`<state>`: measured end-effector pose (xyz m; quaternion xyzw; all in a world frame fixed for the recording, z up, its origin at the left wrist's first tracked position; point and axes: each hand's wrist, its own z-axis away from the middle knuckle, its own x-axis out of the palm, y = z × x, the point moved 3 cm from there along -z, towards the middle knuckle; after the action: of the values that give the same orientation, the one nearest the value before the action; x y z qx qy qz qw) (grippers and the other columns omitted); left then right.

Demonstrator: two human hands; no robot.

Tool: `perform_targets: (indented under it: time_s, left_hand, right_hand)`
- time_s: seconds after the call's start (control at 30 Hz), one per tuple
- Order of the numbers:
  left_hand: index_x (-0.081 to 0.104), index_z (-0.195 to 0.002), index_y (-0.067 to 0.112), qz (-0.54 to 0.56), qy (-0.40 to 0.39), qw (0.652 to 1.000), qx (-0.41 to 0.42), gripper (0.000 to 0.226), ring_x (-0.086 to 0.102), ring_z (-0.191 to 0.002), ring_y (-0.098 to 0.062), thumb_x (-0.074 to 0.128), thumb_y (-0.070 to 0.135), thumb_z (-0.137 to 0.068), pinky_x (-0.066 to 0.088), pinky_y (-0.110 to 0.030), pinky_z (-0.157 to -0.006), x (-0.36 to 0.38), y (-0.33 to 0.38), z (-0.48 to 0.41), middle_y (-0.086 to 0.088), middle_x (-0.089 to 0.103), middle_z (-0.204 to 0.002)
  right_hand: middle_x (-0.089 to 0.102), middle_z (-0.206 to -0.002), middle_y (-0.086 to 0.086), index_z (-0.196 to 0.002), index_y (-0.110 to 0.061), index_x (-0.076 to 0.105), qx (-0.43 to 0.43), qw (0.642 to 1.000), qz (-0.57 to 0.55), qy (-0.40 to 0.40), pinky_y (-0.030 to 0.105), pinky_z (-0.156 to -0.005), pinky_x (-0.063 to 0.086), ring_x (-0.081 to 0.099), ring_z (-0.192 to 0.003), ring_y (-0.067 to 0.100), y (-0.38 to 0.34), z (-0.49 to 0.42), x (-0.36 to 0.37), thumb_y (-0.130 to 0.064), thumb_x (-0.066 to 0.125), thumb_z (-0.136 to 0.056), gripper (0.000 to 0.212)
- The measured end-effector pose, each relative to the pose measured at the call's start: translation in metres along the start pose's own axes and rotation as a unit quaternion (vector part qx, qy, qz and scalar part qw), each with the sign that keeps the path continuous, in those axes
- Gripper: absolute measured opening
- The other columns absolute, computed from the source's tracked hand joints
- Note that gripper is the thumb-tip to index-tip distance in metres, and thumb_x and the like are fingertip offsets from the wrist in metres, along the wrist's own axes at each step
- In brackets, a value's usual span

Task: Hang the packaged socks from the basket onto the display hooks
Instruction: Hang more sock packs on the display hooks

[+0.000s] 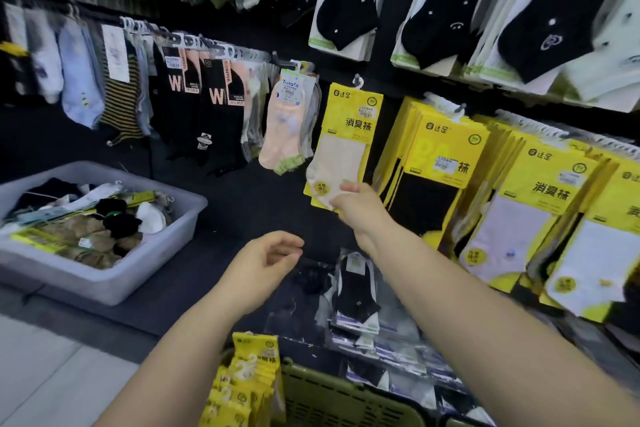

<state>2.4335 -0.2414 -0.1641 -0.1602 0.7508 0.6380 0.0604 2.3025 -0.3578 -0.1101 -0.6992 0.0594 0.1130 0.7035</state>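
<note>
Fingers of R hand point(360, 210) pinching yellow sock pkg point(346, 142), arm outstretched; L hand point(266, 263) slack.

In my right grip point(360, 208) the yellow pack point(346, 121) is glossy printed card under clear film, with a cream knit sock inside, soft ribbed cloth. Its hanger tab point(358, 81) is smooth white plastic. The neighbouring yellow packs point(540, 191) are the same shiny card, with some glare. The black socks point(346, 0) above are matt knit cloth on white card. The backboard point(249, 204) is matt black. The grey tub point(166, 250) is smooth matt plastic, the basket point(332, 399) olive slotted plastic with a dull sheen. The flat packs point(356, 295) below are in clear crinkly film. The floor point(45, 381) is pale and smooth.
</note>
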Motion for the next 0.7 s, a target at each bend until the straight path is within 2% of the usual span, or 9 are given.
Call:
perform_targets:
  time_s: [0.07, 0.17, 0.27, 0.33, 0.37, 0.43, 0.53, 0.6, 0.7]
  left_hand:
    - [0.065, -0.095, 0.023, -0.016, -0.007, 0.999, -0.041, 0.017, 0.065, -0.096, -0.013, 0.059, 0.008, -0.091, 0.048, -0.011, -0.078, -0.003, -0.023, 0.030, 0.001, 0.070, -0.099]
    - [0.067, -0.097, 0.008, -0.053, -0.032, 0.992, -0.109, 0.010, 0.065, -0.094, -0.029, 0.060, 0.004, -0.090, 0.049, -0.030, -0.082, -0.008, -0.061, 0.073, -0.011, 0.070, -0.098]
    - [0.065, -0.091, 0.006, -0.097, -0.047, 0.982, -0.153, 0.008, 0.062, -0.086, -0.025, 0.060, 0.000, -0.089, 0.046, -0.021, -0.072, -0.019, -0.088, 0.096, -0.012, 0.067, -0.090]
    - [0.063, -0.092, 0.010, -0.127, -0.067, 0.975, -0.168, 0.007, 0.061, -0.085, -0.018, 0.061, 0.004, -0.090, 0.045, -0.015, -0.069, -0.024, -0.098, 0.099, -0.010, 0.067, -0.090]
    - [0.064, -0.094, 0.011, -0.144, -0.072, 0.971, -0.175, 0.007, 0.061, -0.085, -0.017, 0.061, 0.006, -0.090, 0.046, -0.015, -0.071, -0.026, -0.103, 0.099, -0.009, 0.067, -0.092]
    - [0.064, -0.096, 0.010, -0.171, -0.068, 0.966, -0.179, 0.009, 0.061, -0.085, -0.018, 0.059, 0.005, -0.091, 0.044, -0.013, -0.069, -0.026, -0.113, 0.098, -0.010, 0.067, -0.092]
    - [0.064, -0.103, 0.008, -0.225, -0.095, 0.952, -0.186, 0.015, 0.057, -0.082, -0.016, 0.053, 0.005, -0.093, 0.040, -0.011, -0.062, -0.017, -0.132, 0.100, -0.010, 0.065, -0.093]
    - [0.063, -0.108, 0.013, -0.265, -0.127, 0.934, -0.202, 0.018, 0.060, -0.082, -0.017, 0.052, 0.011, -0.094, 0.045, -0.022, -0.069, -0.012, -0.145, 0.101, -0.004, 0.064, -0.094]
    - [0.061, -0.112, 0.017, -0.298, -0.158, 0.918, -0.209, 0.020, 0.063, -0.096, -0.020, 0.051, 0.014, -0.095, 0.049, -0.031, -0.086, -0.009, -0.155, 0.101, -0.003, 0.064, -0.104]
  right_hand:
    - [0.054, -0.097, 0.009, -0.102, -0.016, 0.053, 0.033, 0.999, 0.010, -0.042, 0.032, -0.079, 0.044, 0.051, -0.088, 0.022, 0.031, 0.015, 0.008, -0.002, 0.060, -0.084, 0.024]
    - [0.055, -0.077, 0.005, -0.088, -0.017, 0.055, 0.088, 0.990, 0.015, -0.111, 0.026, -0.065, 0.043, 0.050, -0.069, 0.016, 0.081, 0.041, 0.020, 0.001, 0.059, -0.085, 0.019]
    - [0.056, -0.072, 0.005, -0.084, -0.014, 0.058, 0.116, 0.978, 0.047, -0.164, 0.018, -0.056, 0.041, 0.049, -0.062, 0.012, 0.135, 0.073, 0.038, 0.004, 0.059, -0.085, 0.018]
    - [0.061, -0.077, 0.011, -0.077, -0.016, 0.060, 0.114, 0.970, 0.081, -0.201, 0.019, -0.060, 0.043, 0.052, -0.065, 0.014, 0.173, 0.097, 0.054, 0.008, 0.059, -0.083, 0.025]
    - [0.063, -0.086, 0.013, -0.079, -0.015, 0.062, 0.106, 0.963, 0.109, -0.224, 0.021, -0.066, 0.044, 0.054, -0.071, 0.014, 0.192, 0.108, 0.064, 0.008, 0.059, -0.082, 0.024]
    - [0.058, -0.110, 0.012, -0.102, -0.012, 0.064, 0.086, 0.942, 0.195, -0.258, 0.023, -0.076, 0.043, 0.056, -0.088, 0.016, 0.225, 0.130, 0.084, 0.002, 0.063, -0.081, 0.026]
    - [0.029, -0.142, 0.009, -0.144, -0.017, 0.029, 0.027, 0.917, 0.327, -0.225, 0.030, -0.106, 0.034, 0.034, -0.131, 0.025, 0.260, 0.142, 0.109, -0.024, 0.075, -0.077, 0.082]
    - [0.012, -0.152, 0.005, -0.150, -0.022, 0.010, -0.020, 0.901, 0.384, -0.198, 0.040, -0.113, 0.027, 0.016, -0.141, 0.027, 0.272, 0.143, 0.123, -0.035, 0.073, -0.078, 0.097]
    - [0.001, -0.156, 0.004, -0.150, -0.023, 0.000, -0.071, 0.865, 0.464, -0.177, 0.042, -0.115, 0.017, 0.010, -0.141, 0.028, 0.296, 0.147, 0.141, -0.046, 0.068, -0.079, 0.102]
